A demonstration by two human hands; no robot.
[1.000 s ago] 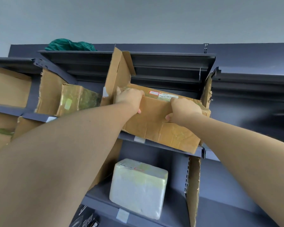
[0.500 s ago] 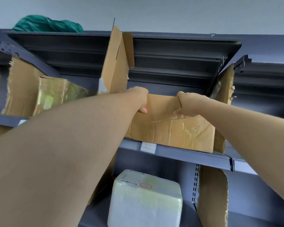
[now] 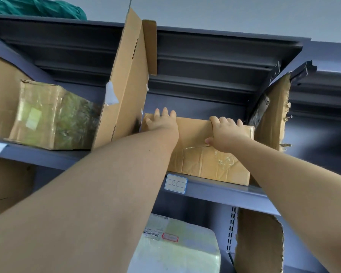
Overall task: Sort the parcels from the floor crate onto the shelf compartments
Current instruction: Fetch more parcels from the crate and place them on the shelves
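The taped parcel (image 3: 53, 117) occupies the left compartment and sits squarely on the shelf (image 3: 215, 191), close to the tall cardboard divider (image 3: 126, 85). This divider leans to the right at its top and separates the left compartment from the middle one.

The left hand (image 3: 161, 123) lies flat against the upper left corner of the brown parcel (image 3: 211, 162). Its fingers (image 3: 164, 113) are straight and slightly apart and hold nothing, which suggests a push rather than a lift. The brown parcel stands in the middle compartment on the shelf. Its lower front edge is near the shelf lip, just above the handwritten label (image 3: 175, 183).

The right hand (image 3: 226, 133) covers the upper right part of the same parcel. Its fingers are spread over the top edge and its thumb rests on the front face. Contact at both corners probably keeps the parcel square between the dividers as it goes in. The torn divider (image 3: 274, 115) closes the compartment on the right.

The following points are not visible or not legible:
- The green bundle (image 3: 37, 8) on top of the shelving is cut off by the frame.
- Both forearms hide part of the parcel's front face.
- The parcel's depth into the compartment cannot be judged.
- The white parcel (image 3: 177, 247) on the shelf below is half covered, and its label print is unreadable.
- The floor crate is out of view.
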